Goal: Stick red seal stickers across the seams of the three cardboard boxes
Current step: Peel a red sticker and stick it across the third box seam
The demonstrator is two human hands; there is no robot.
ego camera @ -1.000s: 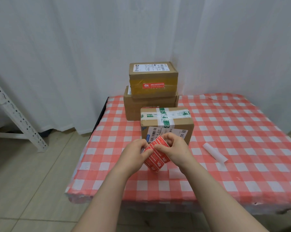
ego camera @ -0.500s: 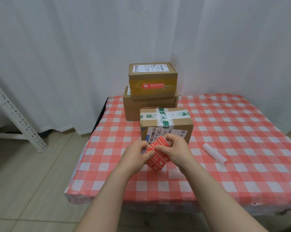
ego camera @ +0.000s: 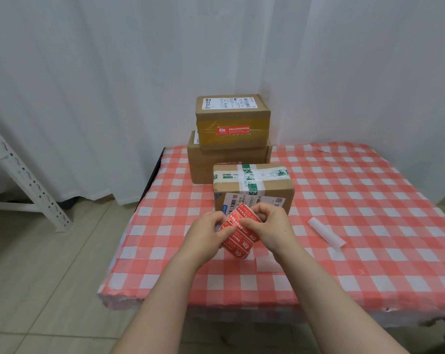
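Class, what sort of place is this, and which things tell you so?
Probably a makeshift parcel-packing corner indoors: taped cardboard boxes on a checked tablecloth, white curtains behind, a tiled floor.

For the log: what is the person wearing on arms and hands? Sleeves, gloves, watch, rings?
The left hand and right hand are bare, ungloved, with no ring or watch showing. The left forearm and right forearm are uncovered to the frame's bottom edge; no sleeve is in view.
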